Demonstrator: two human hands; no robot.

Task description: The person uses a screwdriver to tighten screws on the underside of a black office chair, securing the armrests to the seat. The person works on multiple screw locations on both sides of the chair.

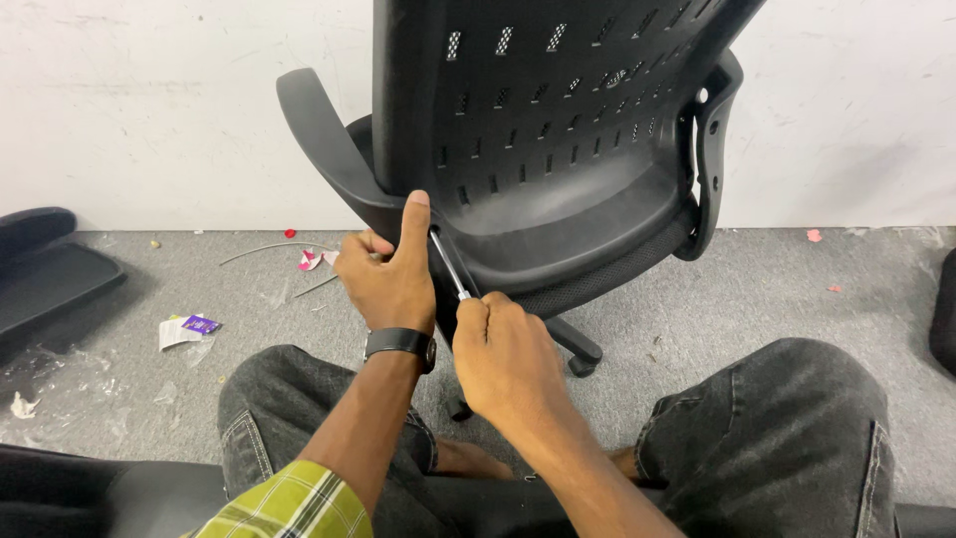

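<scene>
Carpet (757, 299), grey and littered, fills the lower two thirds of the frame below a scuffed white wall (149, 100) across the top. Centre and upper centre stands a black office chair (558, 120), its perforated plastic back facing the camera, one curved armrest (319, 139) at upper left of it and another armrest (712, 149) at the right; part of its wheeled base (583, 351) shows beneath. Knees in dark grey jeans (787, 428) occupy the bottom of the frame. The right hand (508, 359), just below centre, is clenched around the handle of a screwdriver (450, 264), whose metal shaft slants up and left to the chair's lower back edge. The left hand (388, 274), left of centre, is closed on the chair where the left armrest meets the back, thumb pressed upward against the plastic beside the screwdriver's tip. A black wristwatch (400, 344) sits on that wrist. At mid left lie a crumpled wrapper (187, 329) and small paper scraps (317, 259).
</scene>
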